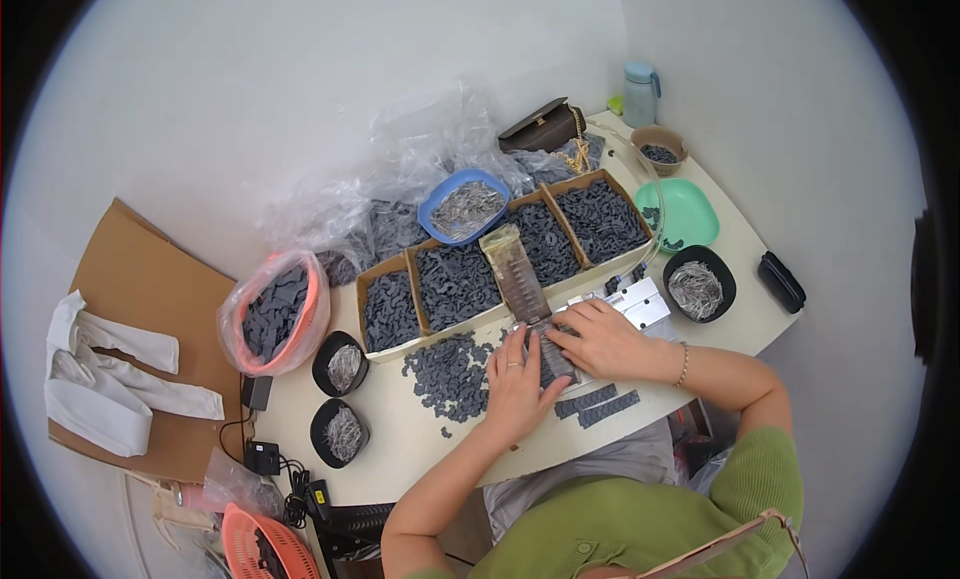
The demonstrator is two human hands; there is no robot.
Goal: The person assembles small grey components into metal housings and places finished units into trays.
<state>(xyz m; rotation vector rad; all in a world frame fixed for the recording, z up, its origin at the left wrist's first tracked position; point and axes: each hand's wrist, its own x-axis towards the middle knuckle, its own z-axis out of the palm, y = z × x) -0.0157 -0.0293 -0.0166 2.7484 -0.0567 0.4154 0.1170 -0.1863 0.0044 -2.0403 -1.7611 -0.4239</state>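
White walls [250,79] surround a pale worktop [400,469] at the frame's centre. Below a divided box [372,355], right of centre, sits a silver fixture [640,305]. Left hand [515,384], fingers extended, and right hand [605,347], fingers bent, press around a dark strip [551,357]; whether they grip it, I cannot tell. Its long axis slopes steeply from upper left to lower right.

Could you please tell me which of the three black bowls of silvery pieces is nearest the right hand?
The black bowl right of the silver fixture; the other two bowls stand left of the left hand.
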